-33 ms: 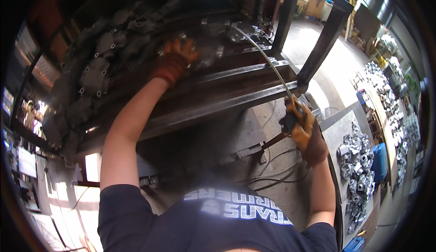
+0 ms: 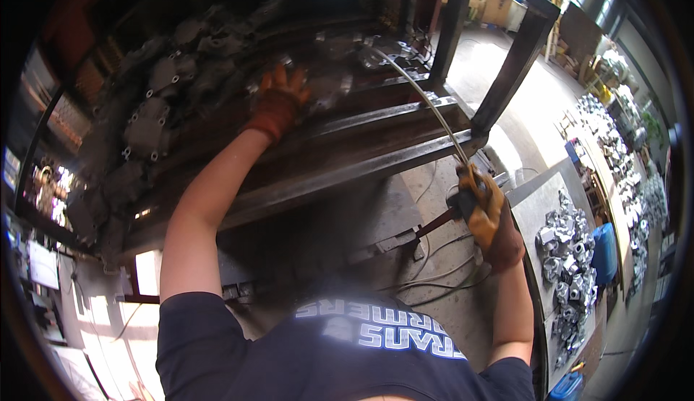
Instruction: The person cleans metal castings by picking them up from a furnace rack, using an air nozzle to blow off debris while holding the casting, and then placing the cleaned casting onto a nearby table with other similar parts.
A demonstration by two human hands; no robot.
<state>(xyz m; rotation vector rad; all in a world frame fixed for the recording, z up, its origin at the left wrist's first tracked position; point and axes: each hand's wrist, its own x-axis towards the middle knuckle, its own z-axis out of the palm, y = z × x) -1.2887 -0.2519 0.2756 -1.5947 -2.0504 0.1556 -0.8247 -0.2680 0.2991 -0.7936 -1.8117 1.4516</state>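
Note:
My left hand (image 2: 280,97), in an orange-red work glove, reaches over a dark metal rack (image 2: 383,156). Its fingers are spread and lie at the edge of a blurred grey metal casting (image 2: 329,88); firm contact cannot be made out. My right hand (image 2: 491,209), in a yellow-and-brown glove, is wrapped around the dark handle of an air blow gun (image 2: 463,200). The gun's long thin metal tube (image 2: 426,101) slants up and left over the rack. Its tip is near another casting (image 2: 376,41) at the rack's far right corner.
Several grey castings (image 2: 148,126) are piled on the rack's left side. Dark upright posts (image 2: 510,75) frame its right end. Hoses (image 2: 441,285) run across the floor below. Silvery parts (image 2: 571,271) lie heaped at the right, next to a blue container (image 2: 605,253).
My right hand has shifted slightly down and right with the blow gun. My left hand has moved very little, its fingers still spread.

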